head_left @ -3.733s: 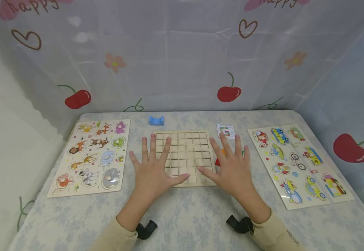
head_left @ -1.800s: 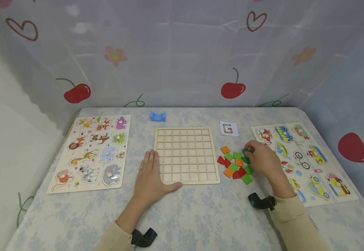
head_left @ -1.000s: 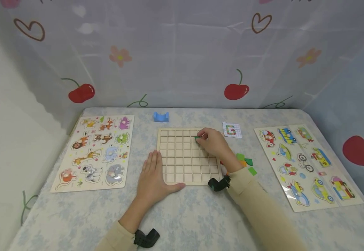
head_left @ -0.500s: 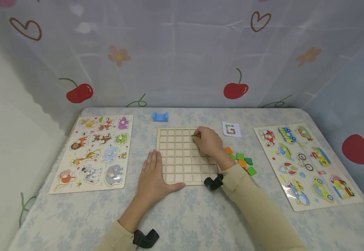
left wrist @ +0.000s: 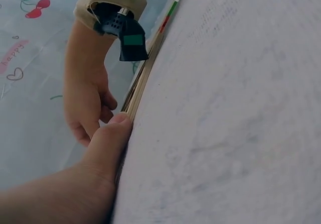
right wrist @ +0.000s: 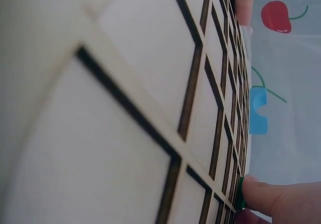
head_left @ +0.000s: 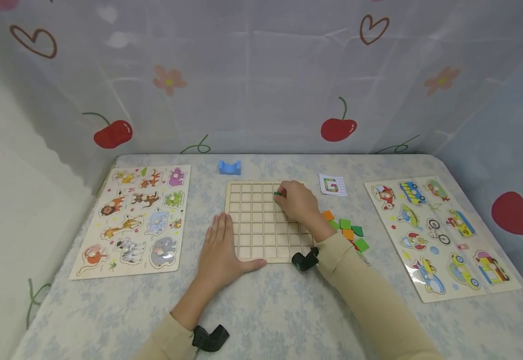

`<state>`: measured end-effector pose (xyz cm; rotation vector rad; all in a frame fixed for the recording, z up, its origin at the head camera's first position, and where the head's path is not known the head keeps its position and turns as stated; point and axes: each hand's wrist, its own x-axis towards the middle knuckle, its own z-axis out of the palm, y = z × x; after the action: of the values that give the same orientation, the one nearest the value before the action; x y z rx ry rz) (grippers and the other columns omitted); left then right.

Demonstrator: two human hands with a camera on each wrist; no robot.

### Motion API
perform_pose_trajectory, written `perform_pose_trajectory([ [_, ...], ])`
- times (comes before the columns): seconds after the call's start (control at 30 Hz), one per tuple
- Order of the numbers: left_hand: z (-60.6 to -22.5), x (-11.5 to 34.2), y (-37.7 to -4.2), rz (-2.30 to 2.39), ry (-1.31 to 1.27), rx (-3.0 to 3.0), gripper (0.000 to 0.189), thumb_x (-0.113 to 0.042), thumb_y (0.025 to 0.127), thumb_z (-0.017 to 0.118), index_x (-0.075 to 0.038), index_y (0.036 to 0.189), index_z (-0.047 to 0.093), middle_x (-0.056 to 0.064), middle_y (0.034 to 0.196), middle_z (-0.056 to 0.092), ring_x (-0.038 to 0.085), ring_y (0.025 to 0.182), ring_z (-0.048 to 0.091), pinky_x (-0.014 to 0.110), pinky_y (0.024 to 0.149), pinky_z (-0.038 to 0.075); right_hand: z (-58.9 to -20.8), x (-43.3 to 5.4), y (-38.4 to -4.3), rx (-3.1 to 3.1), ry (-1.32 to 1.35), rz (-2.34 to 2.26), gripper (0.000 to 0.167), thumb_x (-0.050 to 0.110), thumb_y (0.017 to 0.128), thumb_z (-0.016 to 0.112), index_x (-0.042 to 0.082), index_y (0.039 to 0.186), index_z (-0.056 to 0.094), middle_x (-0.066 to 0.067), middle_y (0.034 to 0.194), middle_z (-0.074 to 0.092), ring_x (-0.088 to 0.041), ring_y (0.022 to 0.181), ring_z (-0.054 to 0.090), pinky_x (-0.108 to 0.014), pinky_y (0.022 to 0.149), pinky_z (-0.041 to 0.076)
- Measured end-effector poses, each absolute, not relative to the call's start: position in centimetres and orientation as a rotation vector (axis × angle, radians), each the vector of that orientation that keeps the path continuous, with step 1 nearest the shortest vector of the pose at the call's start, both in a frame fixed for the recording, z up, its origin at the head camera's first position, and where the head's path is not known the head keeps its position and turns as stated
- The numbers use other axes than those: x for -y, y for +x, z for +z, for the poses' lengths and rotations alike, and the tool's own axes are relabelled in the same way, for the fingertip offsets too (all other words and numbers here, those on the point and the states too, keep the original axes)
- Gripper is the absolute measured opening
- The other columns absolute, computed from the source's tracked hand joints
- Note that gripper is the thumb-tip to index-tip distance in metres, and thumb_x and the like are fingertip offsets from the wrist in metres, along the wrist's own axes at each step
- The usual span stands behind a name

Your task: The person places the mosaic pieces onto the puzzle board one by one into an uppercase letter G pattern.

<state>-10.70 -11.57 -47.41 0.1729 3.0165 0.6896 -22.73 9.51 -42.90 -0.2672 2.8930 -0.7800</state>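
Observation:
A wooden grid board [head_left: 256,217] lies mid-table. My left hand [head_left: 219,250] rests against its left side with straight fingers, the thumb stretched along the front edge; that thumb [left wrist: 108,143] touches the board's rim in the left wrist view. Between thumb and fingertips, my right hand [head_left: 298,202] pinches a dark green tile [head_left: 277,193] at the back right cells of the grid. From the right wrist, the green tile [right wrist: 241,194] appears edge-on against the grid; whether it sits in a cell I cannot tell. Loose green tiles [head_left: 345,224] and orange tiles [head_left: 348,234] lie right of the board, partly behind the right forearm.
A small card with a coloured G pattern [head_left: 332,185] lies behind the tiles. A blue curved block [head_left: 229,168] stands at the back. An animal puzzle board [head_left: 130,225] is on the left, a vehicle puzzle board [head_left: 441,240] on the right.
Both hands were spread over the board. The left hand came down at its edge. My right hand took a green tile from the pile and carried it left to the grid's back rows.

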Motion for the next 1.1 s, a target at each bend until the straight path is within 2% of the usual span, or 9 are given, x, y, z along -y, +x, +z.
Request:
perform_pose_trajectory([
  [0.07,-47.5,11.6,-10.7,0.695,0.175,-3.023,0.147,-0.091,0.059,0.062,0.001,0.158,0.004,0.018,0.167,0.003,0.029,0.156,-0.002,0.046,0.128,0.007,-42.9,-9.5,-22.7,-2.899,-0.264,-0.775,0.014,0.028,0.098,0.063,0.015,0.099,0.067,-0.003,0.085,0.063,-0.019,0.066,0.055,-0.030,0.054,0.042],
  [0.3,-47.6,11.7,-10.6,0.694,0.169,-3.051,0.147,-0.091,0.059,0.062,0.002,0.158,0.006,0.018,0.167,0.004,0.030,0.156,0.000,0.047,0.127,0.010,-42.7,-9.9,-22.4,-2.881,-0.275,-0.771,0.015,0.025,0.098,0.063,0.014,0.105,0.072,-0.006,0.109,0.064,-0.021,0.082,0.060,-0.032,0.066,0.048],
  [0.57,-47.8,11.5,-10.5,0.712,0.170,-3.047,0.145,-0.091,0.060,0.063,0.002,0.158,0.007,0.018,0.167,0.005,0.030,0.156,0.002,0.048,0.127,0.011,-42.4,-11.8,-21.5,-2.860,-0.345,-0.860,0.016,0.019,0.097,0.064,0.011,0.108,0.072,-0.008,0.110,0.065,-0.023,0.088,0.062,-0.036,0.075,0.052],
  [0.73,-47.7,11.4,-10.5,0.717,0.165,-3.038,0.146,-0.090,0.060,0.064,0.001,0.158,0.006,0.017,0.167,0.004,0.029,0.156,0.001,0.047,0.127,0.010,-41.9,-14.9,-20.9,-2.846,-0.297,-0.920,0.026,0.019,0.100,0.057,0.011,0.123,0.067,-0.010,0.116,0.063,-0.024,0.085,0.057,-0.033,0.069,0.047],
  [0.8,-47.6,11.3,-10.5,0.719,0.163,-3.033,0.146,-0.090,0.060,0.064,0.000,0.158,0.005,0.016,0.167,0.003,0.029,0.156,0.000,0.047,0.127,0.009,-41.8,-16.5,-20.6,-2.828,-0.259,-0.893,0.029,0.019,0.100,0.056,0.010,0.126,0.064,-0.011,0.116,0.063,-0.026,0.078,0.056,-0.034,0.065,0.045],
  [0.97,-47.7,11.3,-10.5,0.704,0.170,-3.049,0.146,-0.090,0.060,0.063,0.001,0.158,0.006,0.017,0.167,0.004,0.030,0.156,0.001,0.047,0.127,0.010,-41.5,-19.8,-19.6,-2.796,-0.226,-0.769,0.032,0.019,0.099,0.059,0.007,0.129,0.063,-0.015,0.115,0.064,-0.029,0.089,0.058,-0.042,0.078,0.051],
  [1.03,-47.7,11.4,-10.5,0.694,0.171,-3.058,0.146,-0.091,0.060,0.063,0.001,0.158,0.007,0.017,0.167,0.005,0.030,0.156,0.001,0.047,0.127,0.010,-41.5,-20.6,-19.2,-2.797,-0.219,-0.732,0.035,0.022,0.098,0.062,0.005,0.128,0.064,-0.016,0.115,0.065,-0.029,0.099,0.057,-0.046,0.086,0.051],
  [1.1,-47.7,11.4,-10.5,0.687,0.169,-3.063,0.146,-0.091,0.060,0.062,0.001,0.158,0.007,0.018,0.167,0.005,0.030,0.156,0.001,0.047,0.127,0.011,-41.6,-21.0,-18.9,-2.794,-0.211,-0.714,0.038,0.026,0.096,0.065,0.005,0.127,0.064,-0.017,0.116,0.064,-0.030,0.100,0.057,-0.047,0.087,0.052],
])
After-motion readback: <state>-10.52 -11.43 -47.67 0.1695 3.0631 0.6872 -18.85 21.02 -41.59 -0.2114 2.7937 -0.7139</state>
